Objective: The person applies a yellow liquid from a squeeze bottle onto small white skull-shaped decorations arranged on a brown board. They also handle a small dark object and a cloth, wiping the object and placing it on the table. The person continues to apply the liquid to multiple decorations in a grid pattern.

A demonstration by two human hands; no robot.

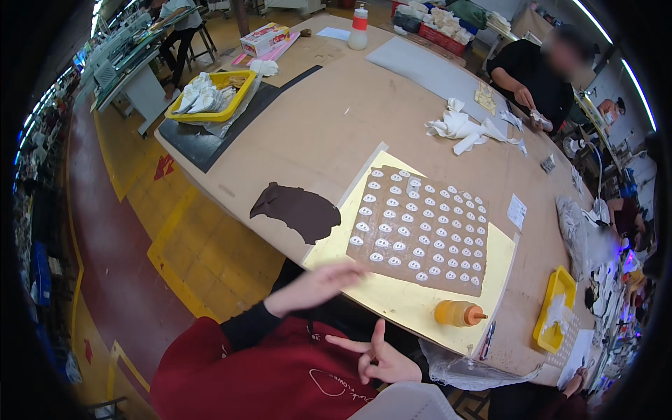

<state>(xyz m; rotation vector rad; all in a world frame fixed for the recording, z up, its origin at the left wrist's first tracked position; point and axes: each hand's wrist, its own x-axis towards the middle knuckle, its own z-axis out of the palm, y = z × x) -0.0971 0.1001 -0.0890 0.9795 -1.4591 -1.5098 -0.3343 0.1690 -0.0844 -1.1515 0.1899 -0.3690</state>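
My left hand (318, 288) reaches over the near edge of a pale yellow sheet (329, 255), its fingers stretched out, slightly blurred at the tips, with nothing seen in them. Below the table edge, in front of my red top, my right hand (385, 360) has two fingers spread and the others bent; it appears to hold nothing. On the yellow sheet lies a brown sheet (364, 245) bearing rows of small white rounded pieces with dark dots. A dark brown scrap of material (301, 212) overlaps the sheet's left side. Near its right corner a bottle of amber liquid (455, 313) lies on its side.
A yellow tray of white pieces (173, 112) sits far left; another yellow tray (542, 329) is at the right. White scraps (455, 126) lie before a person (539, 73) across the table. A white bottle with a red band (358, 31) stands at the back.
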